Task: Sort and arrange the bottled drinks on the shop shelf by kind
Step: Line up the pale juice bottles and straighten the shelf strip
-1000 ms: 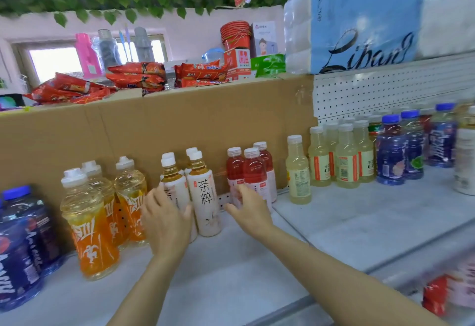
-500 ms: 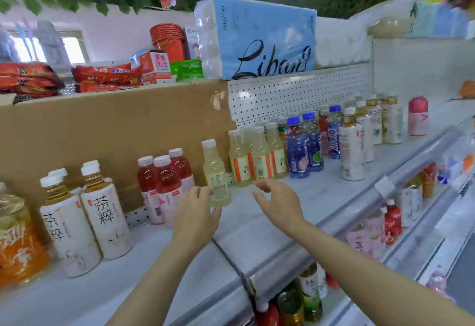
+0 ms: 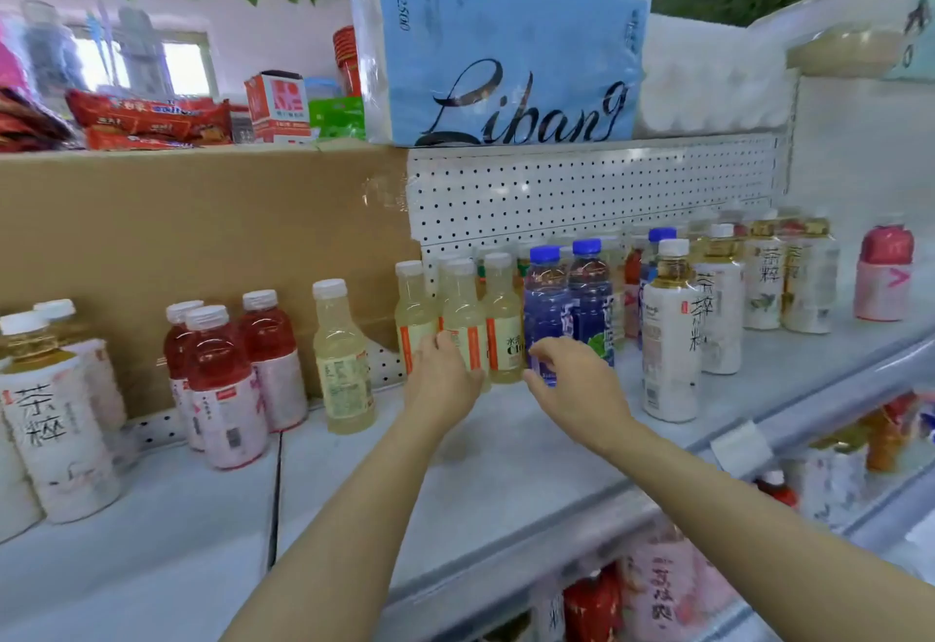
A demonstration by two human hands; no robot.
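On the grey shelf [image 3: 506,464] stand groups of bottles: white-labelled tea bottles [image 3: 50,429] at the left, three red drinks [image 3: 217,378], a lone pale yellow bottle [image 3: 344,363], a cluster of pale yellow bottles with orange labels [image 3: 501,317], blue-capped bottles [image 3: 546,297], and more white tea bottles [image 3: 670,338] at the right. My left hand [image 3: 442,378] rests with spread fingers against the front of the pale yellow cluster. My right hand [image 3: 571,383] hovers with fingers apart at the base of the nearest blue bottle. Neither hand is lifting anything.
A brown cardboard wall [image 3: 202,226] and white pegboard [image 3: 582,186] back the shelf. Above sit a blue tissue pack [image 3: 506,49] and red snack packets [image 3: 152,120]. A pink can [image 3: 883,277] stands far right. More bottles [image 3: 657,591] fill the lower shelf beyond the front edge.
Both hands and my view have moved right along the shelf, from the tea and red bottles, past the lone pale yellow bottle, to the yellow cluster and blue bottles.
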